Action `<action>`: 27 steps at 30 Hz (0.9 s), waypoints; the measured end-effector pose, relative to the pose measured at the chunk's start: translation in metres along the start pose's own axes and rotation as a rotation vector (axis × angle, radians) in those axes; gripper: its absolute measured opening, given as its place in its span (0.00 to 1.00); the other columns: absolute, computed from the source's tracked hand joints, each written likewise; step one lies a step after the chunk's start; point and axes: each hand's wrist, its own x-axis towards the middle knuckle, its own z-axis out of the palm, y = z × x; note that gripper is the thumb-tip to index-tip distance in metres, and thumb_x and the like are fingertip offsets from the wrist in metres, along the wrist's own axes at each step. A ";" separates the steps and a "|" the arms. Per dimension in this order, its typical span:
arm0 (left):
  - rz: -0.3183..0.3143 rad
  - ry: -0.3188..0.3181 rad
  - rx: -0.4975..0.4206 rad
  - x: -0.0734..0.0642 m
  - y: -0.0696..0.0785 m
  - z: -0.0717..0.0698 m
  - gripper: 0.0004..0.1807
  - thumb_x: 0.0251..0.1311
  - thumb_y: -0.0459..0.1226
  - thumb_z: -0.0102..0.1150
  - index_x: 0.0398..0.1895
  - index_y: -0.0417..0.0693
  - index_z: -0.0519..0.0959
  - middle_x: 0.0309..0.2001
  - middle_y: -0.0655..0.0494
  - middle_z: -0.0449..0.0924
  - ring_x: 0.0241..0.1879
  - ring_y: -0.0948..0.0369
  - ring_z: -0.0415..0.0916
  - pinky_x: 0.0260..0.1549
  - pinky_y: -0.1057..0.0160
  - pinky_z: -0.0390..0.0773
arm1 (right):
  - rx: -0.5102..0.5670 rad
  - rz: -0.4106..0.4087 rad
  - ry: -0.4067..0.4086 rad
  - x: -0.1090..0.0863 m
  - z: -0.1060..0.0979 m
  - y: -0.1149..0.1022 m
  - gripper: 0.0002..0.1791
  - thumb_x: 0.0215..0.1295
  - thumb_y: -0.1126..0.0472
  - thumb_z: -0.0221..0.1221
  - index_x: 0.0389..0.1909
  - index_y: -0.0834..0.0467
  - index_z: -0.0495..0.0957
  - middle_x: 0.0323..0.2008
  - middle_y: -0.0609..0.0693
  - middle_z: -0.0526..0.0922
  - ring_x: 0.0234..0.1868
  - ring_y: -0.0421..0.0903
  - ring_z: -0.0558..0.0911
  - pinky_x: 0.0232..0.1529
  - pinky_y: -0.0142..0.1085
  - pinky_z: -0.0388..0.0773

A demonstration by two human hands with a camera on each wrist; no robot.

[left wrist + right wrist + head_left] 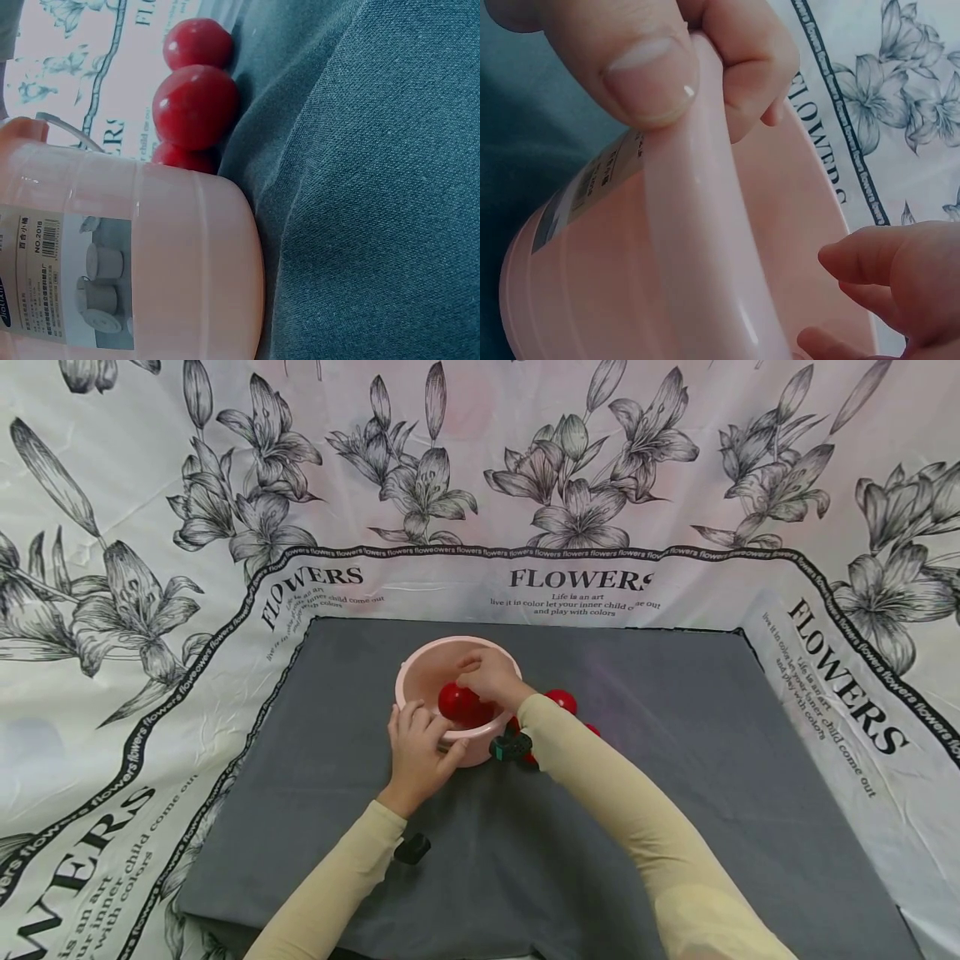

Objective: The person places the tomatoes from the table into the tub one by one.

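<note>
A pink plastic bucket [480, 755] stands upright on the grey cloth, its label facing me in the left wrist view. My left hand [420, 747] grips the near left of its rim, thumb outside and fingers inside, as the right wrist view shows. Inside the bucket lie glossy red balls [456, 702]. Over the bucket's opening, my right hand [491, 675] hovers just above them with loosely bent fingers [862, 255] and nothing in its grasp. More red balls [196, 105] sit on the cloth right of the bucket, partly hidden by the right forearm.
Grey cloth [322, 827] covers the table. White flower-printed sheeting [465, 585] surrounds it at the back and sides. The bucket's thin handle [71, 131] shows beside its rim. A dark wrist camera [512, 746] hangs close to the bucket's right wall.
</note>
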 end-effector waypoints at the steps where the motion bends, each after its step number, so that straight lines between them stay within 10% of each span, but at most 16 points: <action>1: -0.002 -0.002 0.001 0.000 0.000 0.000 0.15 0.58 0.49 0.56 0.32 0.47 0.81 0.39 0.45 0.80 0.58 0.40 0.72 0.63 0.21 0.59 | 0.005 -0.002 0.001 0.000 0.000 0.000 0.21 0.65 0.60 0.64 0.59 0.55 0.80 0.59 0.57 0.84 0.51 0.54 0.84 0.42 0.41 0.88; 18: -0.006 -0.003 -0.013 -0.001 0.002 0.001 0.15 0.59 0.49 0.56 0.30 0.48 0.81 0.36 0.47 0.79 0.59 0.41 0.71 0.62 0.21 0.58 | 0.114 -0.007 0.008 -0.008 -0.003 0.004 0.20 0.67 0.59 0.63 0.59 0.55 0.80 0.60 0.57 0.83 0.56 0.55 0.84 0.50 0.47 0.87; 27: -0.006 -0.002 -0.017 -0.001 0.002 0.000 0.14 0.57 0.50 0.58 0.30 0.48 0.80 0.36 0.47 0.79 0.59 0.42 0.71 0.63 0.21 0.58 | 0.110 -0.108 0.009 -0.028 -0.042 0.004 0.22 0.69 0.58 0.61 0.63 0.57 0.78 0.61 0.59 0.82 0.54 0.59 0.86 0.50 0.47 0.87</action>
